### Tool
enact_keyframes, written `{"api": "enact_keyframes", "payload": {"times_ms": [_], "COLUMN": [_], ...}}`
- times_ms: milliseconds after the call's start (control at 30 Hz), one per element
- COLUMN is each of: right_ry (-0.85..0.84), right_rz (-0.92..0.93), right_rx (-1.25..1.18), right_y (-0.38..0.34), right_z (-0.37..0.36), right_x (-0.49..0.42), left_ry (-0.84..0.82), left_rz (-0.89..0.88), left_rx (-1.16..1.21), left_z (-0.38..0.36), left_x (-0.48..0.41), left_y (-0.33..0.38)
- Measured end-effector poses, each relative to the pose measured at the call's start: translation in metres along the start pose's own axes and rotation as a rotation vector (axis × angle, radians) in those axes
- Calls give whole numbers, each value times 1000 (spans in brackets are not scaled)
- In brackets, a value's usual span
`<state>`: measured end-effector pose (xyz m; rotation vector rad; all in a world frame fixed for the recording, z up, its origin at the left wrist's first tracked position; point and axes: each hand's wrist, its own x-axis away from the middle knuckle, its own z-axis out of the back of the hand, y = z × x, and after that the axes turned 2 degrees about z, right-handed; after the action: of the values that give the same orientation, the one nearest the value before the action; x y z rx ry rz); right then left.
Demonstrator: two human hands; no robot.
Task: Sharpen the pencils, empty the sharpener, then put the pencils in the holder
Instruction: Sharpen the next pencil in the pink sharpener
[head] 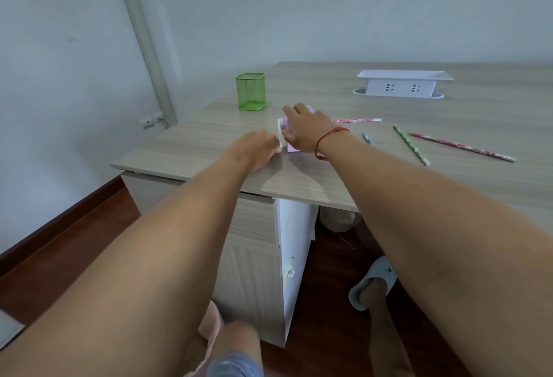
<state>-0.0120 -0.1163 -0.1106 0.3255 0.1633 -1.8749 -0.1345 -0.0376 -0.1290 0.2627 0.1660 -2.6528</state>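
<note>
Seemingly empty green holder (250,92) — hands on sharpener (288,134).

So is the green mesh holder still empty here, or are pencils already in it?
Empty: nothing shows through the green mesh holder or above its rim. Four pencils lie flat on the desk.

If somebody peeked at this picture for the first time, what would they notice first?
Probably the two bare arms reaching over the desk, with the right hand on top of a small pink sharpener and the left hand at its white end. Next comes the bright green mesh holder, standing empty behind them. Then the patterned pencils scattered on the desk to the right.
</note>
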Motion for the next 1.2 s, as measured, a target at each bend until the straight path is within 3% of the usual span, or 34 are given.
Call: {"api": "enact_keyframes", "payload": {"times_ms": [300,467,633,833,1200], "right_ry": [103,109,56,-5,-63], "right_rz": [15,0,-65,-85,-91], "right_rx": [5,47,81,47,29], "right_y": [3,-3,-6,-8,-8], "right_z": [-6,0,9,10,13], "right_x": [0,7,7,3,1], "left_ry": [-31,105,273,313,360], "left_rz": [-21,-60,-82,-26,-91], "left_rx": [-173,-307,-234,-98,-158], "left_z": [-11,-1,26,35,22], "left_x": [-42,-50,-59,-40,-14], "left_y": [-20,-26,-33,-18,-17]}}
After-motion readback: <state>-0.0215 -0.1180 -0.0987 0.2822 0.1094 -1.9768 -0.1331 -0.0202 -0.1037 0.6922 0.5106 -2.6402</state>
